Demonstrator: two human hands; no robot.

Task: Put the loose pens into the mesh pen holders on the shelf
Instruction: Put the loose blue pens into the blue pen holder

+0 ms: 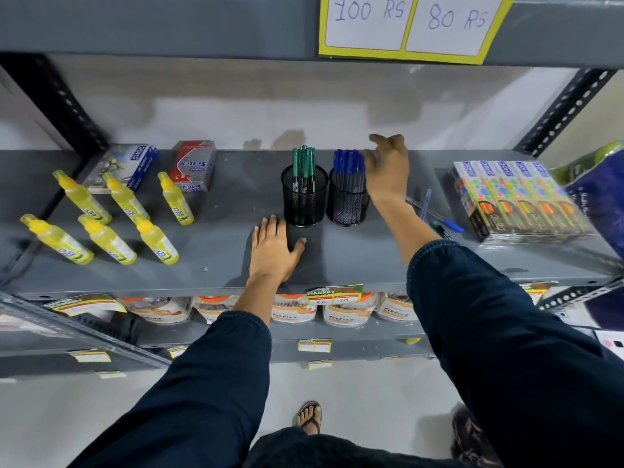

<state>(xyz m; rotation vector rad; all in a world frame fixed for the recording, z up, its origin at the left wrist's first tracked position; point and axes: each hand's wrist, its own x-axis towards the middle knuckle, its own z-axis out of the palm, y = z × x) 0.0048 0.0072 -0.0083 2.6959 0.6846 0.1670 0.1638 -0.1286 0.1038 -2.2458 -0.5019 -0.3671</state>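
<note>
Two black mesh pen holders stand side by side on the grey shelf (216, 258). The left holder (304, 201) carries several green pens (303, 163); the right holder (347, 201) carries several blue pens (347, 163). My right hand (388, 170) hovers just right of the blue pens' tops, fingers spread and slightly blurred, with nothing seen in it. My left hand (273, 248) lies flat on the shelf just in front of the left holder, empty. Loose pens lie right of my right forearm: a blue-capped pen (450, 225), a clear pen (426, 204) and a green-tipped pen (440, 229).
Several yellow bottles (111, 221) stand at the left, with two boxed packs (192, 165) behind them. A shrink-wrapped row of colourful boxes (516, 201) sits at the right. Jars (344, 315) fill the shelf below. Price cards (412, 25) hang on the shelf above.
</note>
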